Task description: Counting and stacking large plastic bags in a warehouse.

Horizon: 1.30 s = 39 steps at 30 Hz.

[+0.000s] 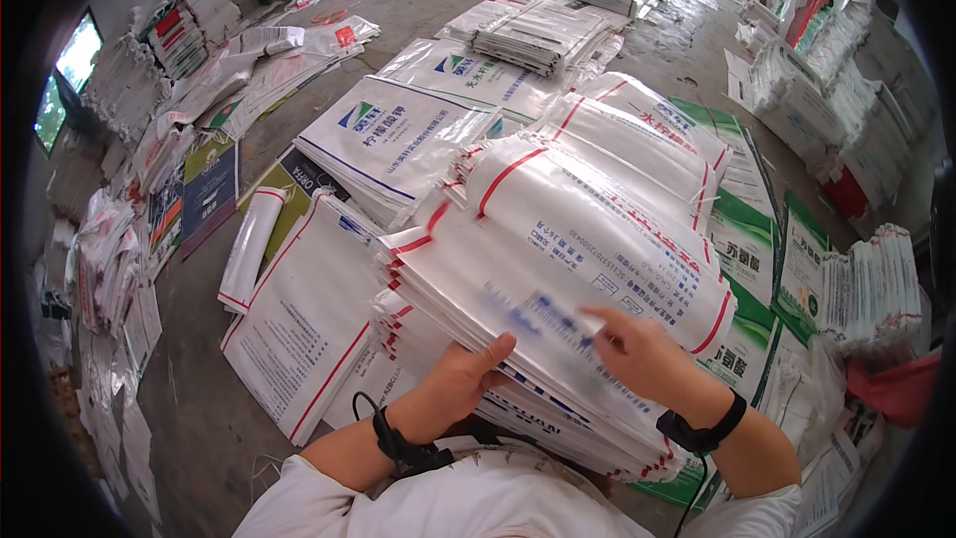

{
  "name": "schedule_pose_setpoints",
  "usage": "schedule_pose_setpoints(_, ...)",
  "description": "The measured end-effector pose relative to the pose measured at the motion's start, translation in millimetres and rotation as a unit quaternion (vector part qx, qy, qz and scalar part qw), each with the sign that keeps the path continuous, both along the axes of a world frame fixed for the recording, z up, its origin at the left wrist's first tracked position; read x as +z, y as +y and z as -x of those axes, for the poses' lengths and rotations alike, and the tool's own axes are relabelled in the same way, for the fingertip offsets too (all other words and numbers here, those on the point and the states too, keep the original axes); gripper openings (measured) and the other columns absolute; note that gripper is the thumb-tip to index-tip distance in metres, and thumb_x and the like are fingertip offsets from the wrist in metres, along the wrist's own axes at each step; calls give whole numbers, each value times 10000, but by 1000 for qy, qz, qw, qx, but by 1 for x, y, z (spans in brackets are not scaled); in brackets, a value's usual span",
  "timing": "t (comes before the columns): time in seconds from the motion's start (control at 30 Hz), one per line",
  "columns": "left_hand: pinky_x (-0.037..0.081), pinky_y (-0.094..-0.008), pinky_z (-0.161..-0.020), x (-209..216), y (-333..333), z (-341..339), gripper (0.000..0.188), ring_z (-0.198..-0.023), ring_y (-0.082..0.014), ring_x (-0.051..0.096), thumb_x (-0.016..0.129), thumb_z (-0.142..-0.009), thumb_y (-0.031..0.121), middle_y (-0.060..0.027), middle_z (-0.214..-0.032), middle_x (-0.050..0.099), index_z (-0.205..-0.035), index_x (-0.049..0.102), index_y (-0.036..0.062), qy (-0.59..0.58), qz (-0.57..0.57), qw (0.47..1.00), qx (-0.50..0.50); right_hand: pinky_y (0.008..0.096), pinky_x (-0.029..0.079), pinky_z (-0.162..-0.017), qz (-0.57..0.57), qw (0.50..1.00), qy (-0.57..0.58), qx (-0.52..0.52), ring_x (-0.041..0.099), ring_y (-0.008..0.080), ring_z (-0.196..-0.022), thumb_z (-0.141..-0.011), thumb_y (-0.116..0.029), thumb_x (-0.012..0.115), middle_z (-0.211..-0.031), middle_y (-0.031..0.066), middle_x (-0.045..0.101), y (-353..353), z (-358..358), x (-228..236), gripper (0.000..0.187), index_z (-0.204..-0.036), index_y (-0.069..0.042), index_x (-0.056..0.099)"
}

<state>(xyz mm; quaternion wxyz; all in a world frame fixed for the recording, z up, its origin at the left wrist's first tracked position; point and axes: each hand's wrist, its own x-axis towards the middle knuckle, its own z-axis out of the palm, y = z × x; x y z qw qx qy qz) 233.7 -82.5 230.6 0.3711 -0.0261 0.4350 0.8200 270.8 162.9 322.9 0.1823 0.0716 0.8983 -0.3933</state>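
Observation:
In front of me lies a thick stack of flat white woven sacks (498,284) with red stripes and blue print. The uppermost sacks bulge in a curved fold (597,209) toward the far side. My left hand (448,389) is closed at the near left edge of the stack, thumb on top; its other fingers are partly hidden. Over the printed face of the top sack, my right hand (642,354) has its index finger stretched out and the others loosely bent. It looks empty, and whether it touches the sack is unclear.
Beyond lie white sacks with blue print (388,139) and another flat pile (543,35). Green-printed sacks (747,259) spread along the right, beside a bundled stack (871,284). A rolled sack (254,249) and a red-striped sack (299,339) rest at the left. Tall piles line both walls.

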Motion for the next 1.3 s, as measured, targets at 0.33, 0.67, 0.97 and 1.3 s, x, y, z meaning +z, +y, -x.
schedule_pose_setpoints(0.33, 566, -440, -1023, 0, 1, 2, 617, -1265, -258, 600, 678, -1003, 325, -127, -1393, 569, -1471, 401, 34, -9, 3, 1000, -8, 404, 563, -806, -67, 976, 132, 161, 697, 341, -897, -947, -214, 664, -1092, 110, 710, -9, -23, -7, 204, -1120, -136, 740)
schedule_pose_setpoints(0.67, 560, -427, -1002, 0, 1, 0, 564, -1218, -249, 622, 697, -991, 278, -120, -1343, 599, -1437, 446, 39, -20, 7, 1000, 11, 433, 541, -840, -23, 991, 132, -5, 683, 393, -942, -941, -180, 654, -1038, 200, 711, 18, -8, -26, 209, -1064, -17, 700)
schedule_pose_setpoints(0.97, 532, -457, -1062, 7, -2, 4, 563, -1242, -292, 620, 666, -952, 111, -162, -1359, 588, -1442, 421, -19, -36, -14, 999, -19, 487, 510, -907, -357, 822, 423, -133, 642, 406, -1025, -895, -23, 614, -1104, 216, 660, 116, 56, -13, 260, -1152, -57, 617)
schedule_pose_setpoints(1.3, 554, -389, -1004, -4, -8, 8, 504, -1175, -236, 650, 666, -924, 115, -138, -1286, 638, -1382, 502, -16, -31, -47, 998, -42, 420, 560, -835, -65, 969, 175, 163, 687, 351, -979, -923, -302, 729, -1103, 155, 704, -13, -21, -14, 334, -1162, -71, 698)
